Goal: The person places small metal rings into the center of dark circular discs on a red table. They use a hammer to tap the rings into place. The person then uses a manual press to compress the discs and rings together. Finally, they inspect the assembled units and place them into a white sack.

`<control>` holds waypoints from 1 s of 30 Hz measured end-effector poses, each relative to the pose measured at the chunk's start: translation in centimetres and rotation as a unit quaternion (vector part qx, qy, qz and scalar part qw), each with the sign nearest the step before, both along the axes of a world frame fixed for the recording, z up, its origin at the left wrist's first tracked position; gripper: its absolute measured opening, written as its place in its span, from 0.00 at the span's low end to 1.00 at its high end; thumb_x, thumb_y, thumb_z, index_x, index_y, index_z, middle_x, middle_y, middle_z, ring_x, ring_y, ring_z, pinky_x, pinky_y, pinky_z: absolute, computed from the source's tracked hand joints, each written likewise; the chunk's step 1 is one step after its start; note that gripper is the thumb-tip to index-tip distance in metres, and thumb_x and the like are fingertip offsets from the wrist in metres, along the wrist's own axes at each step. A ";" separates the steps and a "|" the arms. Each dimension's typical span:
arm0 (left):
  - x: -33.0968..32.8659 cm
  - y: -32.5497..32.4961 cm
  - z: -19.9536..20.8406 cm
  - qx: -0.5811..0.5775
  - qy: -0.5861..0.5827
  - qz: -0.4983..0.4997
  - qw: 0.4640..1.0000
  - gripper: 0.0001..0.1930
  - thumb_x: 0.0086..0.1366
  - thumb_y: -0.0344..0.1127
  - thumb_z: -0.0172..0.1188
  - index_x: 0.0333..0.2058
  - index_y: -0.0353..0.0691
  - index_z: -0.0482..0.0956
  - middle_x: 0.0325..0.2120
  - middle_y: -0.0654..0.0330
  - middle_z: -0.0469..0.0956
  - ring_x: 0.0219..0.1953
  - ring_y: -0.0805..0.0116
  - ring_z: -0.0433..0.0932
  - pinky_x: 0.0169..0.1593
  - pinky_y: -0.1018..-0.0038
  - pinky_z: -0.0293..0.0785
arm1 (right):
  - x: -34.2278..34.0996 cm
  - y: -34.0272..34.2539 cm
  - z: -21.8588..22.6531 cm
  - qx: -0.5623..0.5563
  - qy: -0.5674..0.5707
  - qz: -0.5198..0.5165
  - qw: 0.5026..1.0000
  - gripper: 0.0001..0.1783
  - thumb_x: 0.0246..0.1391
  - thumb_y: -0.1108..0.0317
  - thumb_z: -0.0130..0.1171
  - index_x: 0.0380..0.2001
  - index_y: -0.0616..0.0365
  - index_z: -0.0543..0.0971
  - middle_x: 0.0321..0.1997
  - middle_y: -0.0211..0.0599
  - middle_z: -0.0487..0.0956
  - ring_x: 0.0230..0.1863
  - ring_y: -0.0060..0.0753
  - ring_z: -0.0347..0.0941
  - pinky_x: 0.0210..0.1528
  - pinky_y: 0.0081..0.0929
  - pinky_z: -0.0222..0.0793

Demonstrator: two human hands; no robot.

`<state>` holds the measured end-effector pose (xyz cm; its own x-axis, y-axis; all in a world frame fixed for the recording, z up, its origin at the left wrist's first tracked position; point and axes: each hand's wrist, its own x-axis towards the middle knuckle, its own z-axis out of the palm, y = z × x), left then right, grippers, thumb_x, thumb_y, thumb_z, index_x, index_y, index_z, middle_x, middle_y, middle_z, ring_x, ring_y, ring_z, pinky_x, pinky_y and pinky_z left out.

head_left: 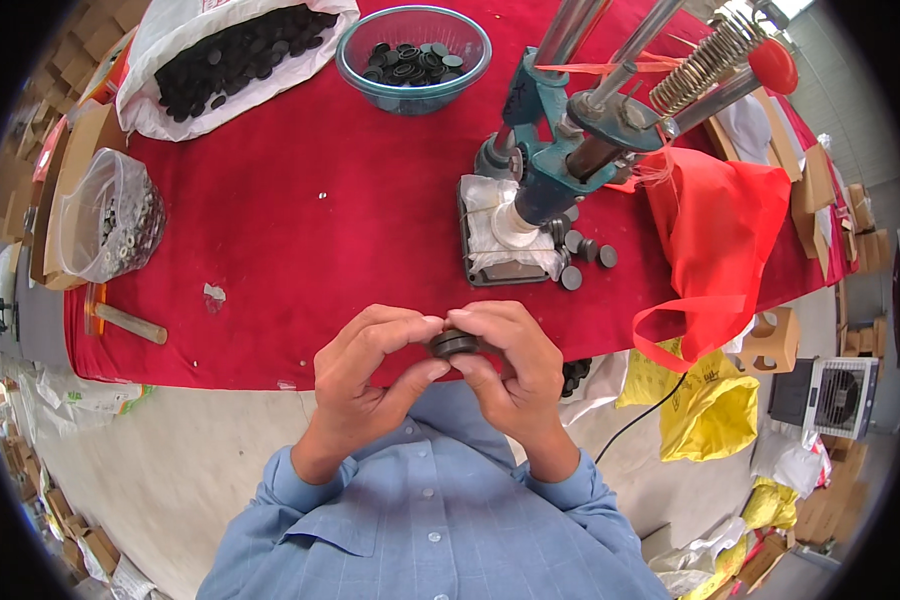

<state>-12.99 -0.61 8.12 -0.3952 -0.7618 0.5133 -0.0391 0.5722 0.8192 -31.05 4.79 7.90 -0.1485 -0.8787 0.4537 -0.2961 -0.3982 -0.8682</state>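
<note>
Between my two hands, at the front edge of the red-covered table, is a round black disc-shaped part (454, 344) with a grooved rim. My left hand (375, 365) pinches it from the left side with thumb and forefinger. From the right, my right hand (510, 365) grips it the same way. Ahead and to the right stands a green hand press (545, 180), its ram resting down on a base wrapped in white plastic (485, 205). Several loose black discs (571, 278) lie beside that base.
A clear bowl of black discs (414, 98) and a white sack of black discs (130, 100) stand at the back. On the left are a plastic tub of small metal parts (90, 225) and a hammer-like tool (130, 323). A red bag (715, 215) hangs over the right side.
</note>
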 end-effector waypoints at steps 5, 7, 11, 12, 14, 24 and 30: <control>0.2 0.7 1.0 0.009 0.008 0.000 1.000 0.18 0.60 0.26 0.77 0.48 0.34 0.85 0.41 0.52 0.86 0.43 0.60 0.87 0.44 0.69 0.86 | -0.1 0.6 -0.1 -0.046 -0.003 0.033 0.998 0.17 0.58 0.79 0.70 0.50 0.69 0.80 0.48 0.53 0.84 0.47 0.41 0.83 0.46 0.31 0.83; 0.1 0.9 1.2 -0.002 0.010 0.002 1.000 0.17 0.60 0.26 0.77 0.48 0.35 0.85 0.41 0.52 0.85 0.42 0.61 0.87 0.43 0.69 0.85 | 0.1 0.8 -0.1 -0.058 -0.007 0.034 0.998 0.17 0.59 0.79 0.70 0.50 0.69 0.80 0.48 0.54 0.84 0.46 0.41 0.83 0.46 0.31 0.82; -0.1 1.3 1.4 -0.027 0.009 0.010 1.000 0.16 0.61 0.26 0.77 0.46 0.35 0.84 0.40 0.53 0.84 0.39 0.62 0.84 0.39 0.70 0.82 | 0.6 1.2 0.1 -0.052 -0.030 0.014 0.998 0.19 0.54 0.79 0.72 0.49 0.64 0.81 0.46 0.49 0.85 0.45 0.45 0.85 0.45 0.33 0.83; -0.1 1.3 1.5 -0.033 0.010 0.014 0.999 0.15 0.61 0.25 0.76 0.46 0.34 0.84 0.39 0.53 0.83 0.38 0.62 0.83 0.38 0.70 0.82 | 0.7 1.2 0.3 -0.048 -0.034 0.006 0.998 0.21 0.50 0.80 0.73 0.49 0.62 0.82 0.45 0.47 0.86 0.45 0.46 0.86 0.44 0.34 0.83; -0.2 1.3 1.5 -0.056 0.018 0.013 0.998 0.13 0.61 0.22 0.73 0.44 0.31 0.83 0.38 0.50 0.82 0.37 0.62 0.82 0.37 0.70 0.80 | 0.6 0.7 0.4 -0.080 -0.014 0.010 0.997 0.19 0.51 0.78 0.73 0.48 0.62 0.82 0.44 0.46 0.85 0.46 0.48 0.85 0.45 0.36 0.83; -0.5 2.4 -0.5 0.045 0.060 0.039 0.996 0.12 0.62 0.22 0.73 0.43 0.32 0.83 0.38 0.51 0.83 0.37 0.62 0.83 0.38 0.70 0.80 | 1.7 1.2 -0.5 -0.036 -0.005 -0.029 0.999 0.13 0.56 0.75 0.71 0.45 0.64 0.82 0.41 0.46 0.85 0.43 0.48 0.82 0.47 0.38 0.80; -0.4 2.4 -0.3 0.011 0.101 0.026 0.994 0.13 0.63 0.19 0.71 0.46 0.34 0.81 0.42 0.50 0.82 0.42 0.61 0.84 0.42 0.70 0.81 | 2.4 1.3 -0.8 -0.014 -0.150 0.003 0.989 0.19 0.52 0.78 0.73 0.48 0.64 0.82 0.45 0.48 0.85 0.45 0.44 0.83 0.47 0.34 0.80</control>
